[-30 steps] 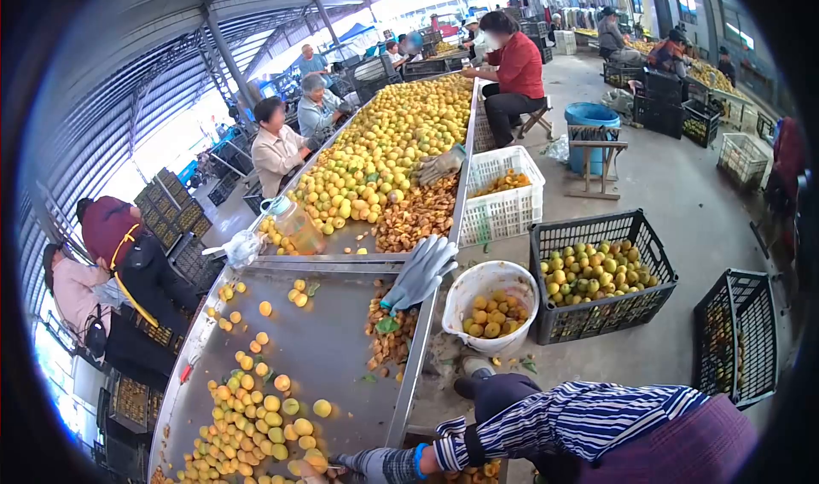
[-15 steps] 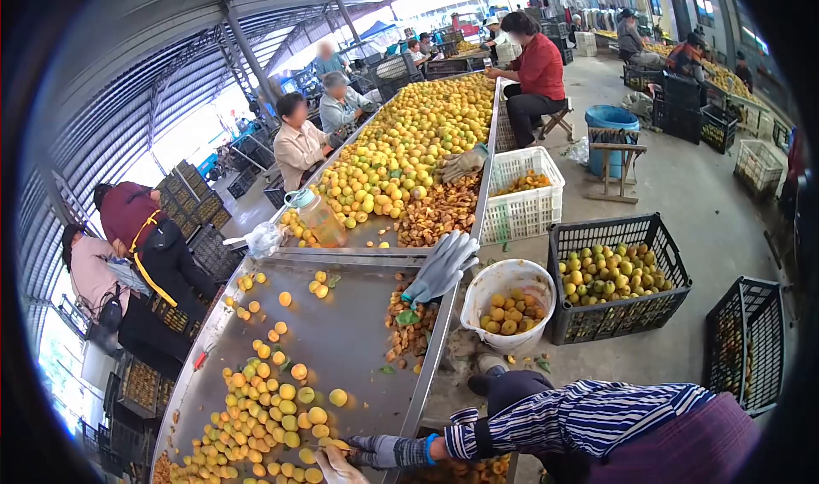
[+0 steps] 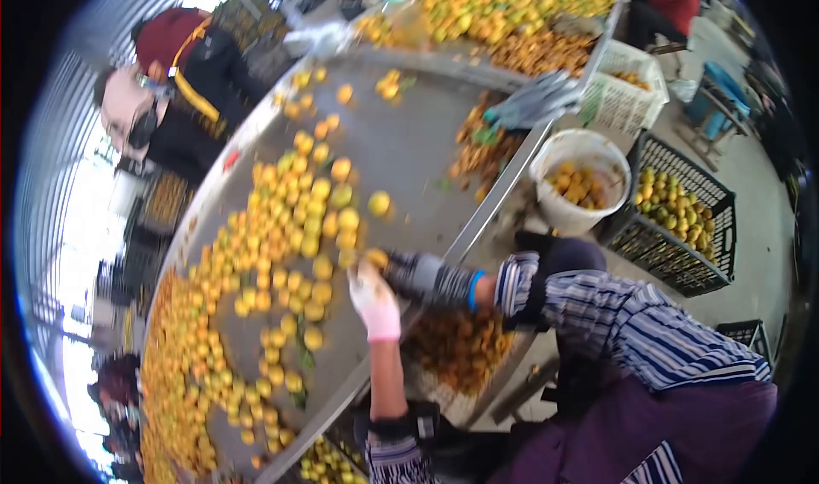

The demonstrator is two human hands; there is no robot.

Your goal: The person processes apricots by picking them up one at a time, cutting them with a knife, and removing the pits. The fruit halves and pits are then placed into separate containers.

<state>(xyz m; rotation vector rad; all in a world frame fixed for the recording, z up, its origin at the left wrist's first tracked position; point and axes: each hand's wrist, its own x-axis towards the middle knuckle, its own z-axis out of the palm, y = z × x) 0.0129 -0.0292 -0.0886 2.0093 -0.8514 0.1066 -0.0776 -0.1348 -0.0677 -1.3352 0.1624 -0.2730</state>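
My left hand (image 3: 372, 300), in a white glove with a pink cuff, reaches over the metal sorting table (image 3: 397, 130). Its fingers are closed and blurred; what they hold, if anything, is hidden. From the right comes my right hand (image 3: 415, 272), in a grey knitted glove with a blue cuff. Its closed fingertips grip a yellow-orange apricot (image 3: 376, 258), right beside the left fingertips. Many loose apricots (image 3: 294, 215) are spread over the table to the left of both hands. Below the right forearm lies a heap of brownish-orange fruit pieces (image 3: 465, 347).
A grey glove (image 3: 533, 102) lies by fruit pieces (image 3: 486, 147) at the table's metal edge. Beside the table stand a white bucket (image 3: 550, 204) of fruit, a black crate (image 3: 721, 266) and a white crate (image 3: 610, 108). Two people (image 3: 192, 78) bend over at the left.
My view has tilted down and turned, so the table and hands appear higher. More of my left arm and the fruit heap shows. Both hands remain close together.
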